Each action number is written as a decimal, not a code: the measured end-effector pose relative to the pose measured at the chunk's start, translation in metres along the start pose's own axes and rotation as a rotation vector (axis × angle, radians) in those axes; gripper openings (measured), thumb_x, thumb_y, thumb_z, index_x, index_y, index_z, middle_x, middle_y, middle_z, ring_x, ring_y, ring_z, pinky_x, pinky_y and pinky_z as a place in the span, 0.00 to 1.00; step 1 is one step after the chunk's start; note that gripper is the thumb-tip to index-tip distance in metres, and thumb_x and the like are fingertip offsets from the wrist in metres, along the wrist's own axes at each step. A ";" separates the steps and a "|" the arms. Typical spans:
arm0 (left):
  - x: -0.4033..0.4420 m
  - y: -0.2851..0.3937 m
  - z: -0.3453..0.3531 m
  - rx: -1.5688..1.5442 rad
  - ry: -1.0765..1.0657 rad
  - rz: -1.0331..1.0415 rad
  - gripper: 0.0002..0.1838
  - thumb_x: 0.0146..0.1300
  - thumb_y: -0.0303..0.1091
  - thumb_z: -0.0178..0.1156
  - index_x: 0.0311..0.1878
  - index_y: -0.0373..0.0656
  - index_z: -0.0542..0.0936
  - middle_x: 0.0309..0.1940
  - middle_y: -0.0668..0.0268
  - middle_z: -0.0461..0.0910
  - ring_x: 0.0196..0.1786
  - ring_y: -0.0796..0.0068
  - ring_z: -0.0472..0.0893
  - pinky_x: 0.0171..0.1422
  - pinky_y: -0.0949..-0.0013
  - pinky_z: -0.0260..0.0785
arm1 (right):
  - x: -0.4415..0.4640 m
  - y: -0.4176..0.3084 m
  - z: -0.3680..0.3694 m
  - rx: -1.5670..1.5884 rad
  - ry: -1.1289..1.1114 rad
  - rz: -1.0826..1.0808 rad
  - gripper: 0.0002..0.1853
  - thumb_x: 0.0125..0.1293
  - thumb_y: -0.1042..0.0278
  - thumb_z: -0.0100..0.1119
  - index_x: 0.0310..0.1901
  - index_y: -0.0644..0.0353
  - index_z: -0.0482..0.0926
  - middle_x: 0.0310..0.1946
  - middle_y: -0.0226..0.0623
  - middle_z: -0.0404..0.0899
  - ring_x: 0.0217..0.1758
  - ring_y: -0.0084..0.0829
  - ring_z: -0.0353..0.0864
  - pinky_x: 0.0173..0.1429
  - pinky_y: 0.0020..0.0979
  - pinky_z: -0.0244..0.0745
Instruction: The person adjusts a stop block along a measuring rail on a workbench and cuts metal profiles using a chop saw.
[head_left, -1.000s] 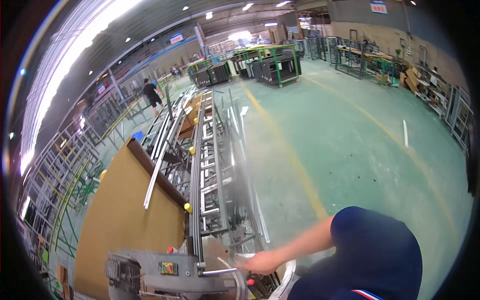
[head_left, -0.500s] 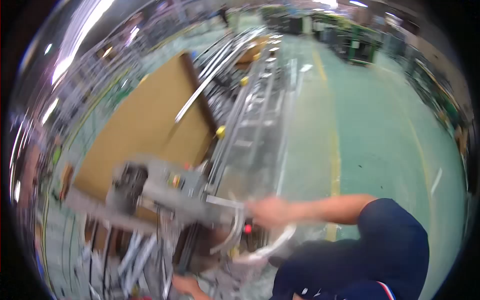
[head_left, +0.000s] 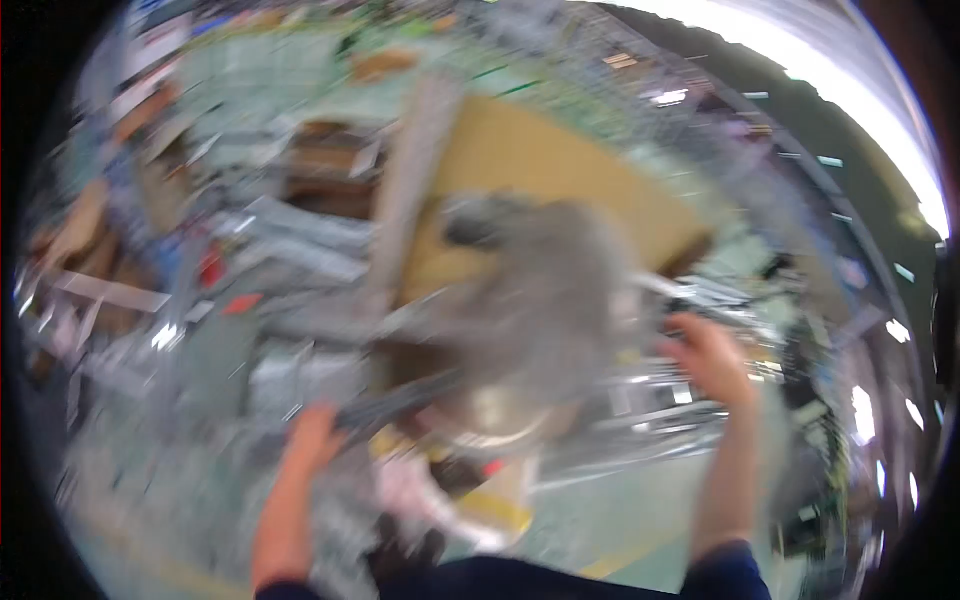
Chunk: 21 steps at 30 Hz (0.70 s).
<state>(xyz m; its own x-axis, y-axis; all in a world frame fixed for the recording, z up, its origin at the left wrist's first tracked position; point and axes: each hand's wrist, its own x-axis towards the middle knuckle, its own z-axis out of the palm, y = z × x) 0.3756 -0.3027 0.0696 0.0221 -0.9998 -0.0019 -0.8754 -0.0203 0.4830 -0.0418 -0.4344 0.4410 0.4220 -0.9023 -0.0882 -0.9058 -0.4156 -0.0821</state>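
Note:
Motion blurs the whole view. A large grey machine [head_left: 560, 290], which looks like a cut-off saw, stands in front of me with a dark motor end at its upper left. My right hand [head_left: 712, 362] is at the machine's right side, fingers curled round what looks like the end of its pale handle [head_left: 655, 284]. On the left, my left hand [head_left: 314, 438] is closed at the near end of a dark metal bar [head_left: 400, 398], which runs in under the machine. A round pale part [head_left: 490, 418] shows below the machine body.
Behind the machine stands a large tan board [head_left: 560, 160] with a grey beam [head_left: 415, 185] along its left side. Silvery metal lengths [head_left: 310, 240] lie at left, more [head_left: 640, 400] at right. A yellow-edged box [head_left: 500, 505] sits low in front. Green floor shows around.
My view has swung round, so the machine and board now sit near the middle. My left hand has come fully into view at the bar; my right hand now appears farther right.

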 end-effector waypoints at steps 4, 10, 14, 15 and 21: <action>-0.045 0.011 0.036 -0.319 0.208 -0.113 0.23 0.56 0.37 0.69 0.51 0.36 0.74 0.45 0.49 0.75 0.47 0.47 0.76 0.56 0.54 0.68 | -0.040 0.027 -0.073 -0.037 0.159 0.118 0.15 0.62 0.66 0.63 0.48 0.64 0.80 0.30 0.43 0.83 0.30 0.33 0.81 0.37 0.35 0.75; -0.146 -0.084 -0.034 -0.370 0.696 -0.537 0.27 0.59 0.38 0.68 0.56 0.33 0.70 0.48 0.46 0.73 0.52 0.45 0.74 0.58 0.54 0.67 | -0.022 -0.007 -0.078 0.045 0.237 0.125 0.13 0.61 0.68 0.62 0.46 0.64 0.79 0.18 0.36 0.74 0.20 0.26 0.73 0.28 0.32 0.66; -0.098 -0.152 -0.089 -0.053 0.814 -0.697 0.29 0.60 0.43 0.68 0.55 0.32 0.70 0.49 0.44 0.73 0.54 0.41 0.73 0.58 0.51 0.68 | -0.034 0.013 -0.065 0.132 0.279 0.264 0.14 0.60 0.68 0.64 0.46 0.65 0.79 0.18 0.38 0.74 0.20 0.27 0.72 0.29 0.32 0.68; -0.085 -0.172 -0.105 0.030 0.821 -0.740 0.28 0.60 0.44 0.68 0.54 0.32 0.70 0.49 0.44 0.73 0.54 0.40 0.74 0.57 0.50 0.68 | -0.032 0.010 -0.067 0.136 0.258 0.292 0.13 0.62 0.69 0.63 0.46 0.65 0.79 0.22 0.35 0.77 0.23 0.24 0.73 0.30 0.31 0.70; -0.023 -0.296 -0.159 0.238 0.660 -0.824 0.28 0.60 0.46 0.66 0.54 0.36 0.70 0.50 0.48 0.74 0.56 0.43 0.74 0.57 0.50 0.69 | -0.025 0.035 -0.059 0.199 0.322 0.423 0.11 0.63 0.70 0.62 0.44 0.66 0.77 0.27 0.32 0.77 0.29 0.21 0.74 0.35 0.27 0.70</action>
<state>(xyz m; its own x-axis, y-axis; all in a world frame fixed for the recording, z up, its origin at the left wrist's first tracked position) 0.7108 -0.2722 0.0657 0.8402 -0.4772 0.2577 -0.5420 -0.7562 0.3666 -0.0859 -0.4329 0.4986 -0.0370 -0.9880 0.1503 -0.9560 -0.0088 -0.2932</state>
